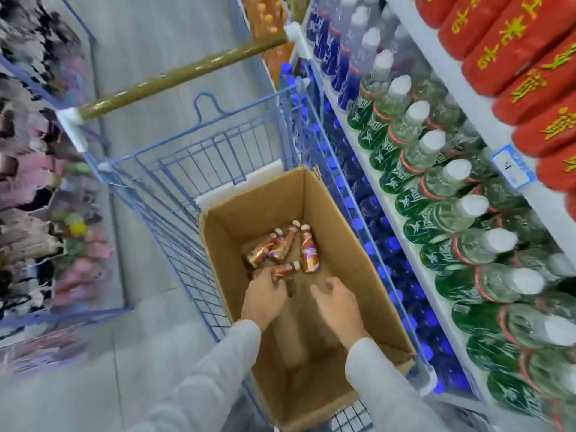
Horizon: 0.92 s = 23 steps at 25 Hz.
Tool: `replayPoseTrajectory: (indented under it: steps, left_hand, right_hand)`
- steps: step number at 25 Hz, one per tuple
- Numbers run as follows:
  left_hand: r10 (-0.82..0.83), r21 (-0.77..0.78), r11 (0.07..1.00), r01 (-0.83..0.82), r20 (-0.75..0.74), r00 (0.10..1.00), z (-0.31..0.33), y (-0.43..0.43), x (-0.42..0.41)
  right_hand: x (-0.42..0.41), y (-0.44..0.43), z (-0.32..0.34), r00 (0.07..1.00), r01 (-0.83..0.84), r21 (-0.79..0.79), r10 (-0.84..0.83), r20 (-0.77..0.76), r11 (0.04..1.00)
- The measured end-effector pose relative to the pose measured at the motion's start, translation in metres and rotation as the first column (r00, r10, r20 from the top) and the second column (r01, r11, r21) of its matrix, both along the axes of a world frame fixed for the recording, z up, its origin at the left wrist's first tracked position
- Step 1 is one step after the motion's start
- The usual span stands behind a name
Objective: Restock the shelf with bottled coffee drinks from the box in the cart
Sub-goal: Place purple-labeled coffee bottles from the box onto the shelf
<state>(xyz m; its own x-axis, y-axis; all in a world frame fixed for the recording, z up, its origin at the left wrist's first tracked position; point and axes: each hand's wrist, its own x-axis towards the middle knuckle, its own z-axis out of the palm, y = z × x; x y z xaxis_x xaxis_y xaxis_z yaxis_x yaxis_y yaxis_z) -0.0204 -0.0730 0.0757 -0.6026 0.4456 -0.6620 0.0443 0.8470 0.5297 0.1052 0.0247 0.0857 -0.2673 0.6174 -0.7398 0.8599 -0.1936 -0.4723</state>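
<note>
Both of my light grey sleeves [202, 378] reach down from the bottom edge into the tall brown cardboard box [336, 232], which stands open inside the blue wire shopping cart [187, 157]. My left hand [265, 296] is low in the box, its fingers curled down against the bottom end of the nearest brown-and-orange bottled coffee drink [285, 271], which lies on its side with its dark cap pointing away to the right. I cannot tell whether my fingers have actually closed round it or only touch it. A small dark shape just beside my thumb is too blurred to make out. My right hand [338, 302] hangs beside the left with its fingers relaxed and slightly spread, holding nothing and touching no bottle.

Three more coffee bottles [285, 244] of the same kind lie on the box floor just beyond, close together, caps toward the far wall. The cart's olive-brown handle bar [187, 70] crosses the view above.

To the right, close against the cart, runs the white shop shelf [389, 210]. On it stand rows of clear bottles with green labels and white caps [436, 179], with blue-labelled ones [349, 57] farther along. Blue-capped bottles [374, 226] fill the level below, and red packs with yellow lettering [514, 57] the level above, where a blue price tag [511, 166] is stuck to the shelf edge.
</note>
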Motion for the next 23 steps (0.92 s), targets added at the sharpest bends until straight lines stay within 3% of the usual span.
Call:
replayPoseTrajectory:
  steps: [3,7,14,17,19,21,23]
  left_hand:
    - [-0.186,-0.172,0.967,0.189,0.033,0.982,-0.077,0.036,-0.03]
    - [-0.425,-0.401,0.823,0.403,0.037,0.904,-0.17,0.056,-0.057]
    - [-0.697,-0.546,0.601,0.584,-0.002,0.717,-0.269,0.041,-0.06]
    - [-0.666,-0.548,0.611,0.571,0.035,0.745,-0.27,0.042,-0.054]
    - [-0.586,-0.499,0.679,0.538,0.072,0.807,-0.248,0.046,-0.05]
    - [-0.353,-0.423,0.821,0.383,0.152,0.923,-0.208,0.052,-0.045]
    - [-0.089,-0.359,0.913,0.192,0.283,0.955,-0.163,0.048,-0.042]
  right_hand:
    - [-0.038,0.027,-0.064,0.997,0.031,-0.034,-0.029,0.067,0.999]
    - [-0.071,0.049,-0.161,0.984,-0.014,-0.034,0.019,0.179,0.999]
    - [-0.097,0.049,-0.271,0.957,-0.069,0.098,0.038,0.288,0.993]
    - [-0.101,0.048,-0.278,0.957,-0.002,0.126,-0.034,0.287,0.992]
    - [-0.098,0.046,-0.263,0.967,0.15,-0.011,-0.144,0.211,0.989]
    - [-0.089,0.039,-0.237,0.927,0.375,-0.242,-0.359,0.109,0.895]
    - [-0.074,0.026,-0.198,0.839,0.523,-0.363,-0.54,0.064,0.771]
